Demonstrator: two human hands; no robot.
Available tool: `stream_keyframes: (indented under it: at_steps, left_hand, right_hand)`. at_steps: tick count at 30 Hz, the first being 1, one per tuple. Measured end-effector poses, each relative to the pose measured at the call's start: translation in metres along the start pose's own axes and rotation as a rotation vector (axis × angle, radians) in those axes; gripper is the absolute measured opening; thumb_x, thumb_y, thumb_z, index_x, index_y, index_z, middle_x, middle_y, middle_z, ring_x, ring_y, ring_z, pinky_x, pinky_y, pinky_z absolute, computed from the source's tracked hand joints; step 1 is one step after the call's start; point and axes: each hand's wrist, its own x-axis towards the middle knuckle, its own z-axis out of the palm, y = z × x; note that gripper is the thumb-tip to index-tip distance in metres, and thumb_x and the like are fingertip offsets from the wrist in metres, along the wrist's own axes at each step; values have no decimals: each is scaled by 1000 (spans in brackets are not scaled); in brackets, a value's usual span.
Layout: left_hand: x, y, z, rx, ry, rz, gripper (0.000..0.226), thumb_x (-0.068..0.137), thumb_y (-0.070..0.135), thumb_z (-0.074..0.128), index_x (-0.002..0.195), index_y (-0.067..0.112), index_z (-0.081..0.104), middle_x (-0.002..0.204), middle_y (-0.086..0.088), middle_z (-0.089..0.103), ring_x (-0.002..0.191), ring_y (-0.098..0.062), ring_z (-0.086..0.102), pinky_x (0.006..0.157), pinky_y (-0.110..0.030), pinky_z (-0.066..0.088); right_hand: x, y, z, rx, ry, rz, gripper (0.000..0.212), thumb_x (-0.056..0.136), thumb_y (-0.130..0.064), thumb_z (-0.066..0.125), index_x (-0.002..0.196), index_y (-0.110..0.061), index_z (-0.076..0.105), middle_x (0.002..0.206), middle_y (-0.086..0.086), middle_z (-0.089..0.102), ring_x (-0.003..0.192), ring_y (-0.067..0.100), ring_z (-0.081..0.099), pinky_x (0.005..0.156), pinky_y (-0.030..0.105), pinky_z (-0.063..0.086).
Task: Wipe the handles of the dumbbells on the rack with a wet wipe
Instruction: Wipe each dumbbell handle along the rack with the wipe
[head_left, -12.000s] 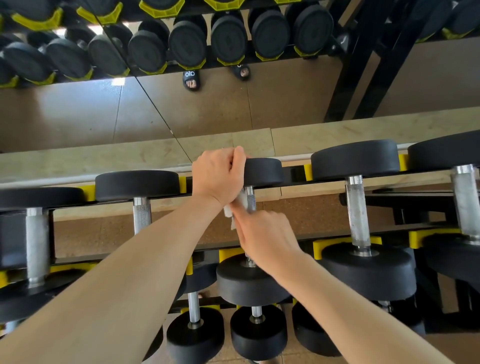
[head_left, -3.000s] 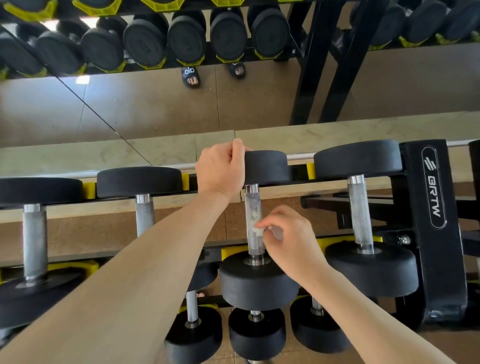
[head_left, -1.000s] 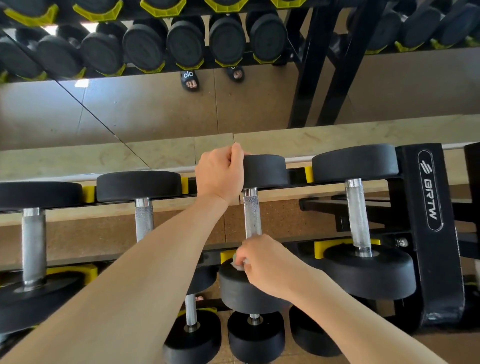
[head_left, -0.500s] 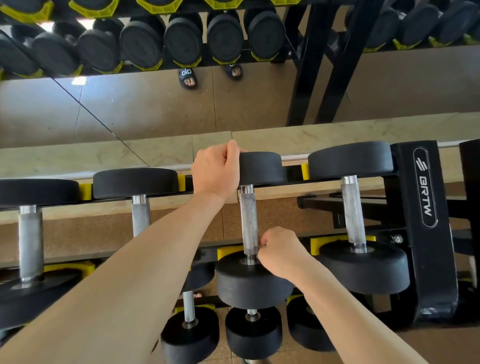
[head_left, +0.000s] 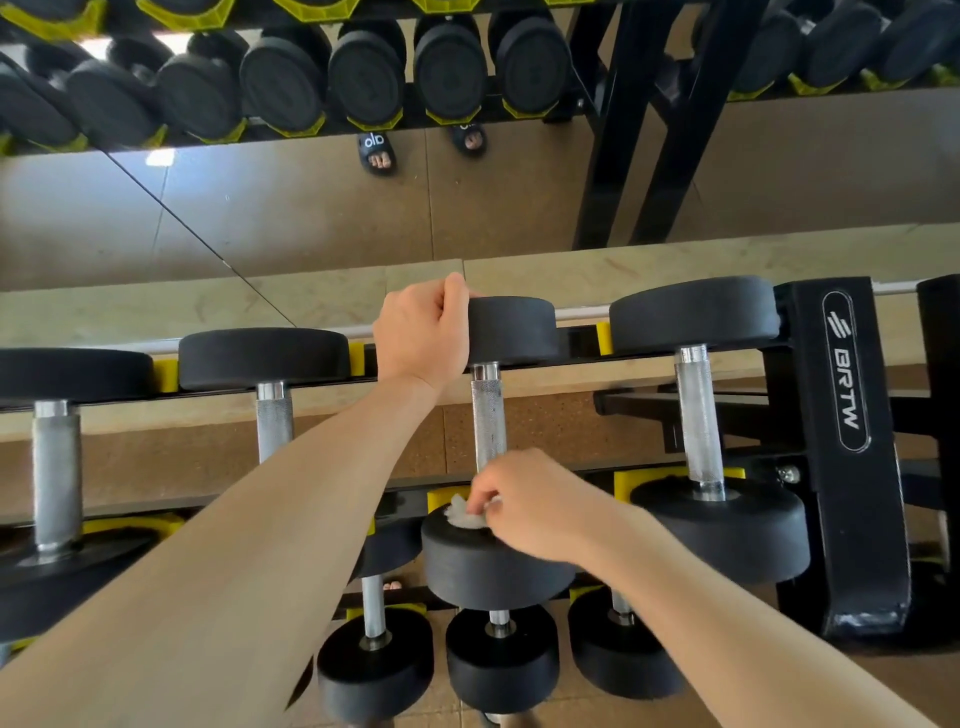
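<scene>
Several black dumbbells with silver knurled handles lie across the top tier of the rack (head_left: 841, 426). My left hand (head_left: 423, 332) grips the far weight head (head_left: 511, 330) of the middle dumbbell. Its handle (head_left: 487, 415) runs toward me. At the handle's near end my right hand (head_left: 530, 506) pinches a crumpled white wet wipe (head_left: 465, 514), which sits where the handle meets the near weight head (head_left: 493, 566). The base of the handle is hidden behind my fingers.
A neighbouring dumbbell handle (head_left: 698, 415) lies to the right, beside the black BRTW rack upright. Two more handles (head_left: 274, 426) lie to the left. Smaller dumbbells (head_left: 501, 660) sit on the lower tier. A wall mirror (head_left: 311, 208) behind reflects the rack and sandalled feet.
My right hand shifted slightly left at the near end of the handle, and the wipe now shows at my fingertips. My left hand kept its hold on the far head.
</scene>
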Motion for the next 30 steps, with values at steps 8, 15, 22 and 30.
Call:
stream_keyframes:
  at_steps: [8,15,22,30]
  left_hand:
    - [2,-2,1,16,6,-10,62,94,44,26,76,11,74,73,-7,69,76,-23,62,72,-46,56]
    - [2,-2,2,10,25,0,61,96,44,28,72,10,72,69,-10,66,74,-24,61,70,-47,56]
    - [1,-1,1,13,28,9,62,97,43,28,74,4,71,70,-13,66,72,-25,59,67,-44,54]
    - [-1,3,-3,-23,7,23,51,99,35,33,61,33,67,67,-3,68,75,-25,61,69,-39,53]
  right_hand:
    - [7,53,-10,345,195,340,20,93,-21,59,101,-9,73,104,7,72,90,20,67,75,26,54]
    - [7,43,-9,926,246,369,20,79,-4,64,97,-2,71,92,9,68,88,23,64,76,39,56]
    - [42,6,-40,1428,602,433,14,90,-2,58,90,-12,67,88,5,64,85,19,60,82,29,47]
    - [31,-6,-13,906,830,127,25,92,-10,57,86,-29,73,85,-11,71,86,6,65,77,21,52]
